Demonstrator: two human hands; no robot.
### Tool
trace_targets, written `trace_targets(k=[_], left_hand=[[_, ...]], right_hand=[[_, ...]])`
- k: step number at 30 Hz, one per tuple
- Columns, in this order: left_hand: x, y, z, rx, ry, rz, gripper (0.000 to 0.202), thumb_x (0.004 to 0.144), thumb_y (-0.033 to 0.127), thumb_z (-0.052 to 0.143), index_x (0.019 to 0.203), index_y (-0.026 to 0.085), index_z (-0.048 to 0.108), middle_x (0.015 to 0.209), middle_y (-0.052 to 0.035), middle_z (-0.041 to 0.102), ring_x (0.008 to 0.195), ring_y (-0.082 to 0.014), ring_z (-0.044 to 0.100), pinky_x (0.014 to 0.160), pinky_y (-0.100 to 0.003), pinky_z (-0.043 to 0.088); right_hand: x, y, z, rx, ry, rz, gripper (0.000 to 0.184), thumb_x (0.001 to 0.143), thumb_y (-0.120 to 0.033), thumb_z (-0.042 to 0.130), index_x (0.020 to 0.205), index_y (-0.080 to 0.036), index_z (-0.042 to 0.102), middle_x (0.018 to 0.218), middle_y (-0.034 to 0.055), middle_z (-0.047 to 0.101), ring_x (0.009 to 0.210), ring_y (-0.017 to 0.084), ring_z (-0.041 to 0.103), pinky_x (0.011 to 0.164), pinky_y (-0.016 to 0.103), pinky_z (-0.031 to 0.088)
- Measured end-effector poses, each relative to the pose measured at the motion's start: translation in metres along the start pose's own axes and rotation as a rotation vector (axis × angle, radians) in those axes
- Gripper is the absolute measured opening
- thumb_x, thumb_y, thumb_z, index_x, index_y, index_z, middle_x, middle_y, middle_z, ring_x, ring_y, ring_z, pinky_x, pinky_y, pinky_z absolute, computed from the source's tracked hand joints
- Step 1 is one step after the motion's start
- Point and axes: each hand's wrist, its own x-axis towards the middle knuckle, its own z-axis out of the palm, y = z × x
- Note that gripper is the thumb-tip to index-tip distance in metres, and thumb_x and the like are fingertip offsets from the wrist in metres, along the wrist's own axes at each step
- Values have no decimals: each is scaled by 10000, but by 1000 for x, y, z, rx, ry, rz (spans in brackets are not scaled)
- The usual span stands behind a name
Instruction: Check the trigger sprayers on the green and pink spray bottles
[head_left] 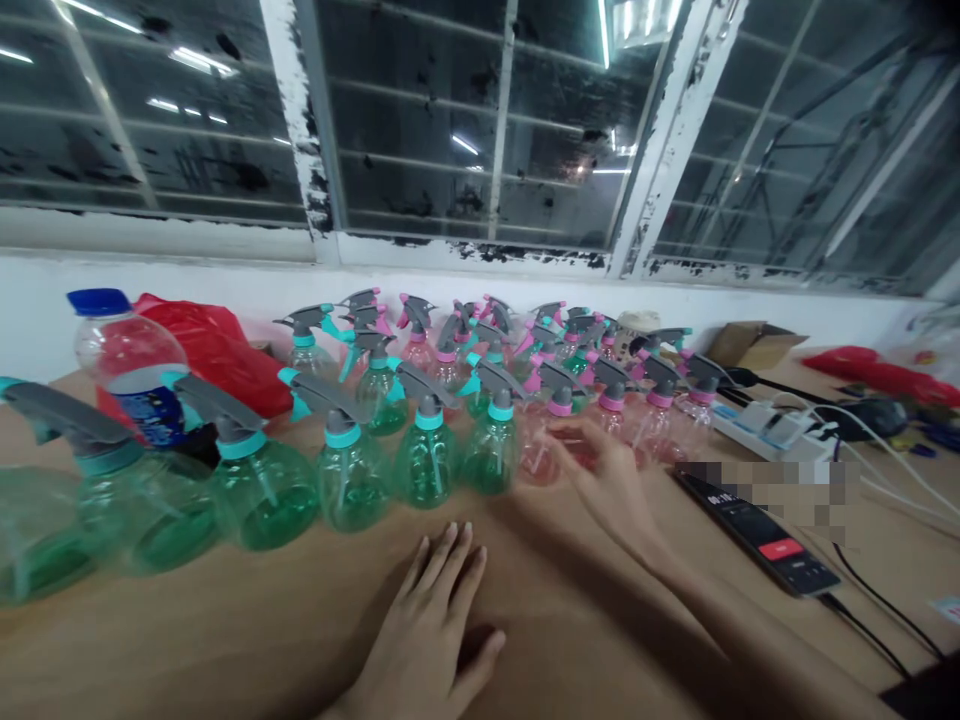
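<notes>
My left hand (pixel 435 610) lies on the brown table with its fingers stretched out, in front of the green-filled spray bottles. It holds nothing. My right hand (pixel 611 485) reaches to the pink spray bottle (pixel 536 455) at the middle of the front row, fingers apart and at its side; whether they press on it I cannot tell. Left of that bottle stand several clear spray bottles with green liquid and teal collars, such as this green spray bottle (pixel 491 455). To its right several pink spray bottles (pixel 701 415) with grey and pink triggers line up, partly behind my right hand.
More spray bottles (pixel 416 345) crowd behind, towards the wall. A blue-capped plastic bottle (pixel 124 350) and a red bag (pixel 217 345) stand at left. On the right lie a phone (pixel 757 530) with a cable, a power strip (pixel 780 435) and a cardboard box (pixel 754 343).
</notes>
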Motion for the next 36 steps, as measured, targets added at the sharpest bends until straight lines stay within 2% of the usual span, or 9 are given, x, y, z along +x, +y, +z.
trace_targets(k=[2, 5, 8, 12, 19, 24, 28, 33, 36], left_hand=[[0, -1, 1, 19, 4, 13, 594, 900, 469, 509, 1394, 163, 384, 1457, -113, 351, 1319, -310, 342, 1052, -476, 337], [1, -2, 0, 42, 9, 28, 595, 893, 462, 520, 1394, 172, 382, 1453, -110, 360, 1301, -308, 377, 1036, -464, 363], [3, -2, -2, 61, 26, 25, 574, 885, 467, 537, 1378, 208, 398, 1437, -94, 394, 1270, -297, 427, 1019, -445, 392], [6, 4, -6, 26, 29, -7, 551, 858, 404, 583, 1357, 252, 406, 1394, -60, 462, 1209, -278, 503, 1016, -420, 406], [22, 20, -17, -228, -47, -109, 408, 882, 298, 535, 1280, 334, 452, 1308, 3, 541, 1137, -252, 564, 960, -390, 470], [52, 34, -18, -359, 4, -223, 435, 910, 257, 469, 1328, 303, 358, 1406, -46, 403, 1256, -261, 442, 1002, -452, 414], [70, 46, -8, -418, 24, -264, 679, 863, 305, 544, 1424, 246, 167, 1474, -111, 269, 1339, -294, 299, 1049, -508, 324], [70, 64, 1, -557, -32, -241, 861, 782, 353, 658, 1447, 237, 123, 1433, -132, 361, 1285, -313, 391, 1009, -498, 383], [63, 70, -3, -652, -41, -231, 836, 764, 323, 682, 1430, 258, 181, 1389, -112, 432, 1252, -303, 437, 1002, -506, 386]], right_hand=[[3, 10, -16, -69, 45, 34, 311, 871, -443, 510, 961, -169, 623, 923, 98, 710, 762, 217, 685, 646, 339, 550], [11, 23, -28, -208, 90, 62, 377, 841, -491, 530, 994, -165, 641, 966, 117, 702, 799, 255, 672, 690, 390, 526], [16, 24, -25, -352, 82, 80, 472, 823, -550, 520, 1078, -171, 639, 947, 139, 708, 868, 320, 665, 719, 446, 502], [21, 20, -10, -496, 28, 66, 594, 792, -618, 511, 1170, -169, 602, 789, 149, 716, 795, 362, 678, 621, 443, 501], [23, 24, -10, -600, -20, 27, 576, 786, -623, 515, 1101, -154, 623, 789, 168, 717, 695, 347, 689, 525, 408, 494], [2, 12, -27, -637, -41, -33, 576, 797, -668, 455, 1031, -167, 617, 923, 166, 714, 677, 324, 693, 510, 393, 491], [-30, -2, -43, -630, -63, -81, 575, 790, -686, 455, 936, -156, 625, 792, 130, 712, 669, 318, 681, 525, 393, 495], [-63, -16, -61, -535, -67, -205, 588, 732, -699, 529, 859, -137, 647, 783, 152, 690, 767, 349, 650, 640, 476, 504], [-63, -20, -70, -351, -185, -192, 530, 698, -662, 606, 905, -175, 638, 912, 131, 688, 892, 340, 623, 769, 515, 483]])
